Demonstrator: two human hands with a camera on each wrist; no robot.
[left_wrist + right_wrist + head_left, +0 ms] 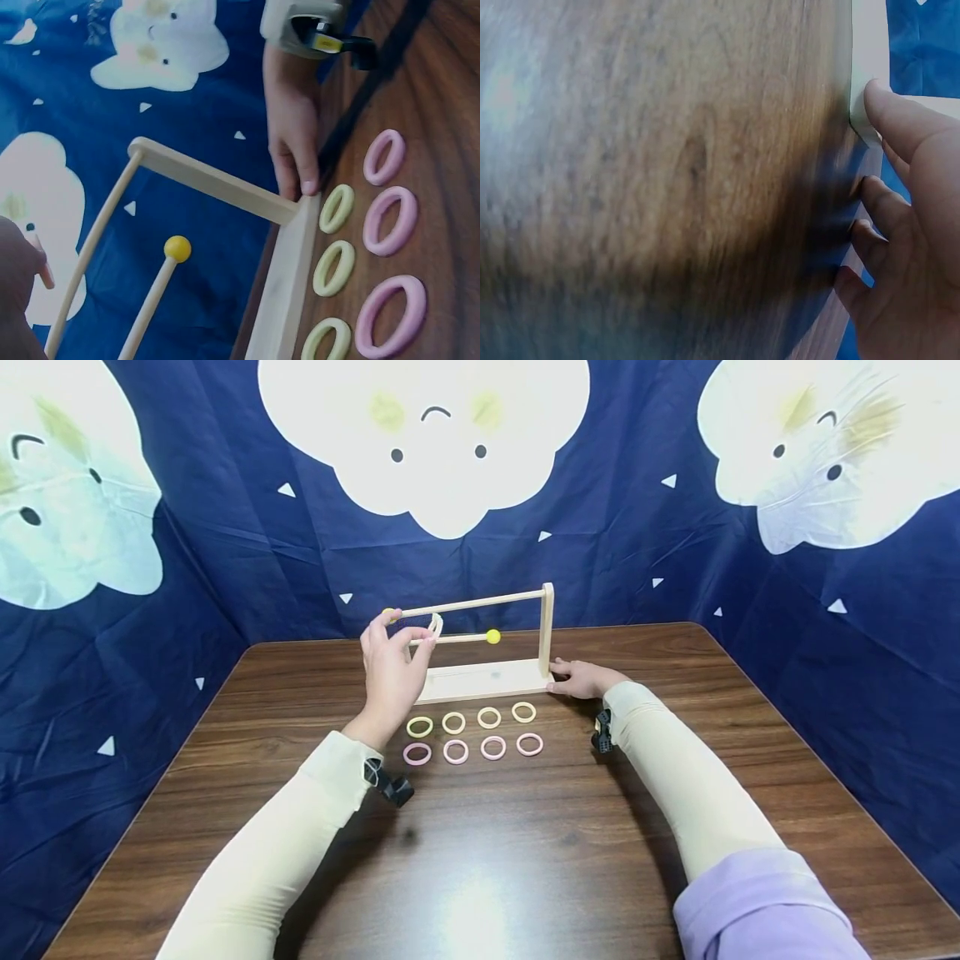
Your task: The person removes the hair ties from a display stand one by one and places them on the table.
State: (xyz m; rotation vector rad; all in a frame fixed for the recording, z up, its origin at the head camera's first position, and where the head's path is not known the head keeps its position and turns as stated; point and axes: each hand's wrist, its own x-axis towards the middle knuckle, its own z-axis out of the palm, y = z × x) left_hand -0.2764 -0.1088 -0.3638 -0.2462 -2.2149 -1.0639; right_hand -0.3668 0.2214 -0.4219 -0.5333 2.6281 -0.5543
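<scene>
My left hand (393, 670) is at the left end of a wooden stand (487, 680), its thumb and a finger pinching a cream-white ring (438, 625) beside the lower rod (461, 638). Whether the ring encircles that rod is hard to tell. The lower rod ends in a yellow ball (492, 637); the upper rod (480, 602) runs from the right post (547, 631). My fingers hide the stand's left side. In the left wrist view, only part of my left hand (19, 289) shows. My right hand (588, 679) holds the base's right end, thumb on its corner.
In front of the stand lie two rows of rings: yellowish ones (490, 717) nearer it, pink ones (493, 748) nearer me. Everything stands on a brown wooden table (480, 852). Blue cloth (637, 568) with white clouds hangs behind and at both sides.
</scene>
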